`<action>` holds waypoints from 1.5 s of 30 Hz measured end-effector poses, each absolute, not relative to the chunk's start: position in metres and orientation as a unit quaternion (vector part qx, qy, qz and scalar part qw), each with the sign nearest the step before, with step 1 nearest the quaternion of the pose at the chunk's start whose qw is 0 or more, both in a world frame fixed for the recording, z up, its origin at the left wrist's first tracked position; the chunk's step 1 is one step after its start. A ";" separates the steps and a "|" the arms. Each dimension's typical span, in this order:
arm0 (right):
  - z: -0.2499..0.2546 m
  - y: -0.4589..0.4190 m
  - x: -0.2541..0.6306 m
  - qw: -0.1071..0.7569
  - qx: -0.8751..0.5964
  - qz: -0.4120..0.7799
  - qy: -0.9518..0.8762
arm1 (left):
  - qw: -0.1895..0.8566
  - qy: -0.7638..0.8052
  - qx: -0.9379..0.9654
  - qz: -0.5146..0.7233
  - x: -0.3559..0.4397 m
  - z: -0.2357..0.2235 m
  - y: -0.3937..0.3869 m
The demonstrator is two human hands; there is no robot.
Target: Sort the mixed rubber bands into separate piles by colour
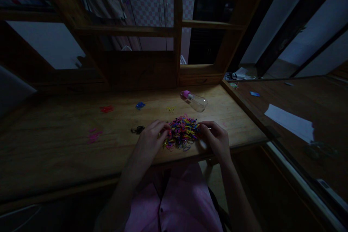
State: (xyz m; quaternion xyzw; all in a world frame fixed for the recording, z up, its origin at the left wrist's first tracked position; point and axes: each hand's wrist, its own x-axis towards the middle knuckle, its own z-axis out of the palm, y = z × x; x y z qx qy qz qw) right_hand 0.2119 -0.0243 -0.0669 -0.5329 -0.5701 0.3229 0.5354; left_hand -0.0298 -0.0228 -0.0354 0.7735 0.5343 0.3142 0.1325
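A loose heap of small colourful rubber bands lies on the wooden desk in front of me, in pink, yellow, blue, black and other colours. At the heap's left edge my left hand has its fingers curled and pinched on rubber bands. My right hand bends over the right edge, thumb and forefinger drawn together among the bands; what sits between them is too dark to make out. Small single-colour groups lie apart: black bands beside my left hand, yellow bands, blue bands, red bands and pink bands.
Behind the heap a clear bottle with a pink cap lies on its side. The desk backs onto a wooden shelf frame. To the right, another brown surface holds white paper and a small blue packet. The room is dim.
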 end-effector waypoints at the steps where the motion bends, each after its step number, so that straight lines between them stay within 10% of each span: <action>1: -0.067 -0.025 0.212 0.535 -0.532 0.323 -0.571 | 0.138 0.536 0.771 0.315 -0.030 -0.035 -0.023; 45: -0.065 -0.025 0.211 0.541 -0.519 0.334 -0.570 | 0.200 0.497 0.775 0.334 0.027 -0.044 -0.002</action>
